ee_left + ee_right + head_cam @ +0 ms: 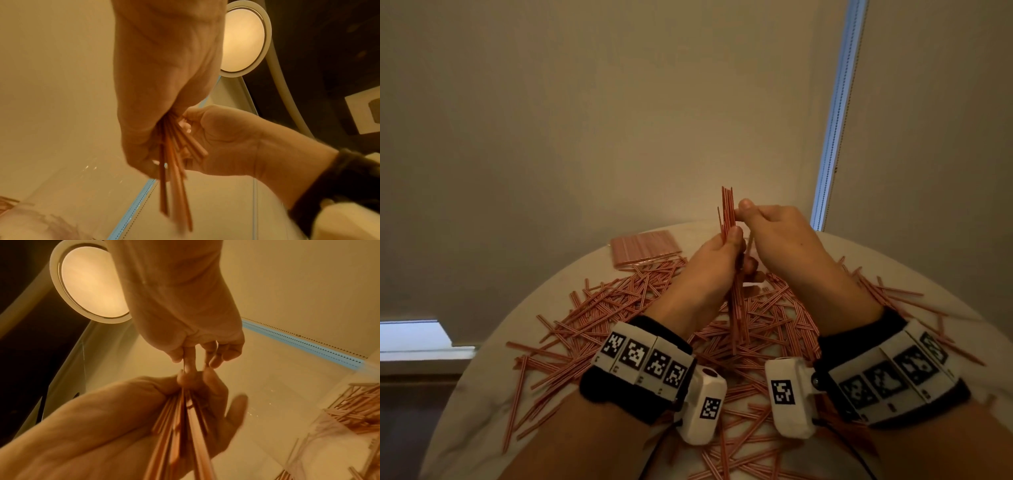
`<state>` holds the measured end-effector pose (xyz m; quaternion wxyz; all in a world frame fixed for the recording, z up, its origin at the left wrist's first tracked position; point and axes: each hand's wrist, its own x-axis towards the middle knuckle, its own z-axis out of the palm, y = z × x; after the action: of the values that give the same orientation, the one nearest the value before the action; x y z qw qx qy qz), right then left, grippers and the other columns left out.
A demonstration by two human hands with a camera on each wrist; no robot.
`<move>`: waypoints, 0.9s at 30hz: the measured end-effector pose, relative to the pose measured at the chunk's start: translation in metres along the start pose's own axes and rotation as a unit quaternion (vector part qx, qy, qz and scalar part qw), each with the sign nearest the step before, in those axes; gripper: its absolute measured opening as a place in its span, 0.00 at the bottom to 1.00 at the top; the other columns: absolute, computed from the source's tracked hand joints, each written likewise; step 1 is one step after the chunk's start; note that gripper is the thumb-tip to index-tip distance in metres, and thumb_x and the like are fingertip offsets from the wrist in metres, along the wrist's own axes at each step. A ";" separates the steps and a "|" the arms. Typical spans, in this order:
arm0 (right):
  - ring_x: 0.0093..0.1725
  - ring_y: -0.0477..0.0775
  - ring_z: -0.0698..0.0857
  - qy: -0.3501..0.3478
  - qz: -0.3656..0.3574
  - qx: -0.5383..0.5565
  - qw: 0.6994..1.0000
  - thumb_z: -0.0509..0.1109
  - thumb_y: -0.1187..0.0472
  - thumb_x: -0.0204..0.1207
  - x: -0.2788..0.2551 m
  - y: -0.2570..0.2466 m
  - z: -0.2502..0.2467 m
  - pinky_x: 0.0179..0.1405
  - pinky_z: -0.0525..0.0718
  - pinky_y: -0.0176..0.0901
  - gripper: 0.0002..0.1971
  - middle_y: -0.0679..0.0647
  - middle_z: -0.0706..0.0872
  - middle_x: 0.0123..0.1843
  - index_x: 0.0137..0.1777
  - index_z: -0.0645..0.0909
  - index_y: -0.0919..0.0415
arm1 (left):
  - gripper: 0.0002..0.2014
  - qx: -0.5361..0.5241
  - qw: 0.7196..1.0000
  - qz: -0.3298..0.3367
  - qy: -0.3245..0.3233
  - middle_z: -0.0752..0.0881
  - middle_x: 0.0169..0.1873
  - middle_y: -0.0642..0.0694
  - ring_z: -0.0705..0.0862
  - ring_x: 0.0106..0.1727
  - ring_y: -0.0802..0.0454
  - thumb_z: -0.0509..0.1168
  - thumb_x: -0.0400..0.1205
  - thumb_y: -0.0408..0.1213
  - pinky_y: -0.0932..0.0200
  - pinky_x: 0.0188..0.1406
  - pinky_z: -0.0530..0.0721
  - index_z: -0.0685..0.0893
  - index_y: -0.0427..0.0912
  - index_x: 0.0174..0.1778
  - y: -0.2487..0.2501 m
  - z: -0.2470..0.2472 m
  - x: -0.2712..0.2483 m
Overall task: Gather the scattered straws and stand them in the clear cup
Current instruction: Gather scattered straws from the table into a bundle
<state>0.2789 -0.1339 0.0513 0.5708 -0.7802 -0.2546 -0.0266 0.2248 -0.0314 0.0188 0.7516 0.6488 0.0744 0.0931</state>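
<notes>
My left hand [731, 240] grips a bundle of red-and-white striped straws [727, 209] upright above the table. My right hand [743, 214] pinches the bundle near its top, thumb up. The left wrist view has the bundle [174, 162] fanning out below the left hand [164, 81], with the right hand [226, 138] curled beside it. Seen from the right wrist, the right fingers [189, 360] pinch a straw just above the left hand [102, 426]. Many loose straws [619, 308] lie scattered under both arms. No clear cup shows plainly in any view.
The round white table [476, 411] stands against a beige wall. A flat packet of straws [642, 248] lies at its far edge, left of the hands. More loose straws [359, 405] lie to the right. A blue window strip [835, 120] runs up the wall.
</notes>
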 end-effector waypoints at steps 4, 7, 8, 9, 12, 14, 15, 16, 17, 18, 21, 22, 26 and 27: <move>0.49 0.58 0.90 -0.071 -0.021 -0.072 0.995 0.58 0.37 0.85 -0.004 -0.004 -0.004 0.43 0.88 0.52 0.20 0.57 0.91 0.54 0.56 0.87 0.48 | 0.25 -0.079 0.994 0.016 0.075 0.75 0.23 0.55 0.70 0.22 0.60 0.53 0.90 0.61 0.65 0.20 0.72 0.78 0.39 0.58 0.003 -0.004 0.005; 0.44 0.48 0.91 -0.266 0.006 -0.118 0.957 0.68 0.38 0.79 -0.011 -0.003 -0.008 0.46 0.91 0.48 0.19 0.47 0.92 0.47 0.62 0.83 0.49 | 0.27 -0.124 0.975 0.089 0.161 0.73 0.25 0.56 0.68 0.20 0.61 0.54 0.87 0.64 0.65 0.17 0.68 0.78 0.41 0.53 0.013 -0.019 0.010; 0.44 0.48 0.92 -0.330 0.030 -0.125 0.935 0.72 0.42 0.77 -0.011 -0.003 -0.008 0.50 0.91 0.48 0.21 0.49 0.93 0.47 0.62 0.82 0.55 | 0.25 -0.165 0.965 0.116 0.167 0.71 0.24 0.55 0.66 0.21 0.61 0.56 0.87 0.63 0.65 0.16 0.66 0.77 0.42 0.49 0.016 -0.023 0.011; 0.46 0.50 0.93 -0.381 0.055 -0.116 0.916 0.76 0.47 0.76 -0.012 -0.002 -0.006 0.52 0.91 0.47 0.19 0.51 0.94 0.47 0.59 0.82 0.59 | 0.22 -0.205 0.954 0.141 0.166 0.69 0.24 0.55 0.64 0.21 0.60 0.58 0.87 0.62 0.65 0.16 0.65 0.75 0.43 0.45 0.018 -0.026 0.012; 0.52 0.61 0.92 -0.402 0.064 -0.058 0.911 0.78 0.64 0.75 -0.015 -0.006 0.000 0.58 0.89 0.55 0.03 0.61 0.93 0.47 0.44 0.87 0.63 | 0.20 -0.238 0.948 0.164 0.135 0.69 0.23 0.53 0.65 0.20 0.59 0.62 0.86 0.60 0.64 0.16 0.67 0.74 0.46 0.40 0.018 -0.021 0.015; 0.55 0.66 0.90 -0.350 0.033 -0.067 0.934 0.80 0.67 0.73 -0.014 -0.007 0.004 0.62 0.86 0.64 0.03 0.65 0.92 0.48 0.41 0.91 0.59 | 0.20 -0.195 0.964 0.151 0.100 0.70 0.23 0.53 0.67 0.21 0.58 0.63 0.86 0.60 0.63 0.17 0.70 0.74 0.46 0.39 0.013 -0.017 0.016; 0.55 0.66 0.90 -0.344 0.057 -0.055 0.936 0.80 0.68 0.72 -0.013 -0.006 0.003 0.63 0.85 0.65 0.03 0.65 0.92 0.50 0.44 0.92 0.62 | 0.21 -0.169 0.970 0.150 0.085 0.70 0.23 0.53 0.67 0.21 0.58 0.63 0.86 0.60 0.63 0.17 0.71 0.74 0.47 0.39 0.011 -0.017 0.017; 0.56 0.64 0.91 -0.337 0.087 -0.034 0.937 0.79 0.68 0.73 -0.012 -0.004 0.003 0.64 0.85 0.63 0.07 0.64 0.91 0.53 0.50 0.91 0.65 | 0.21 -0.142 0.976 0.149 0.074 0.70 0.24 0.54 0.67 0.21 0.58 0.63 0.85 0.61 0.63 0.17 0.70 0.74 0.47 0.39 0.009 -0.019 0.017; 0.57 0.60 0.91 -0.345 0.108 -0.030 0.932 0.78 0.67 0.74 -0.011 -0.002 0.001 0.65 0.85 0.59 0.11 0.62 0.90 0.59 0.56 0.89 0.66 | 0.21 -0.110 0.981 0.145 0.065 0.70 0.24 0.55 0.66 0.22 0.59 0.64 0.85 0.62 0.64 0.18 0.69 0.74 0.48 0.40 0.009 -0.023 0.016; 0.59 0.56 0.90 -0.342 0.112 -0.058 0.931 0.76 0.64 0.77 -0.010 -0.004 -0.002 0.67 0.85 0.55 0.14 0.58 0.87 0.66 0.62 0.87 0.64 | 0.20 -0.073 0.986 0.137 0.054 0.70 0.24 0.56 0.66 0.22 0.59 0.64 0.85 0.62 0.65 0.18 0.68 0.74 0.49 0.40 0.010 -0.027 0.015; 0.57 0.50 0.89 -0.205 0.080 -0.002 0.975 0.67 0.56 0.85 0.001 -0.002 -0.018 0.64 0.87 0.51 0.13 0.54 0.87 0.64 0.66 0.82 0.58 | 0.19 0.050 0.996 0.066 -0.026 0.74 0.24 0.57 0.68 0.23 0.59 0.67 0.85 0.61 0.66 0.20 0.69 0.77 0.49 0.40 0.011 -0.040 0.009; 0.56 0.50 0.89 -0.128 0.076 0.045 0.988 0.64 0.51 0.86 0.003 -0.003 -0.024 0.63 0.87 0.52 0.15 0.54 0.88 0.64 0.68 0.79 0.57 | 0.18 0.100 0.992 0.038 -0.068 0.75 0.24 0.57 0.70 0.24 0.60 0.68 0.84 0.61 0.66 0.22 0.71 0.80 0.51 0.40 0.011 -0.042 0.006; 0.64 0.48 0.84 -0.041 0.000 -0.008 0.999 0.54 0.36 0.86 0.004 -0.003 -0.025 0.67 0.80 0.54 0.25 0.46 0.85 0.66 0.73 0.77 0.50 | 0.15 0.219 0.957 -0.001 -0.193 0.75 0.26 0.57 0.71 0.25 0.58 0.69 0.83 0.62 0.62 0.26 0.75 0.82 0.56 0.38 0.010 -0.033 -0.005; 0.61 0.46 0.85 -0.087 0.002 -0.019 0.996 0.54 0.37 0.86 0.002 -0.003 -0.022 0.65 0.81 0.50 0.24 0.44 0.88 0.62 0.68 0.81 0.50 | 0.14 0.230 0.954 0.010 -0.191 0.75 0.25 0.57 0.71 0.24 0.58 0.68 0.84 0.60 0.61 0.26 0.75 0.82 0.58 0.37 0.010 -0.029 -0.006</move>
<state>0.2842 -0.1521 0.0624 0.5315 -0.7908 -0.3011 0.0374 0.2121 -0.0036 0.0246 0.5809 0.8107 -0.0580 -0.0446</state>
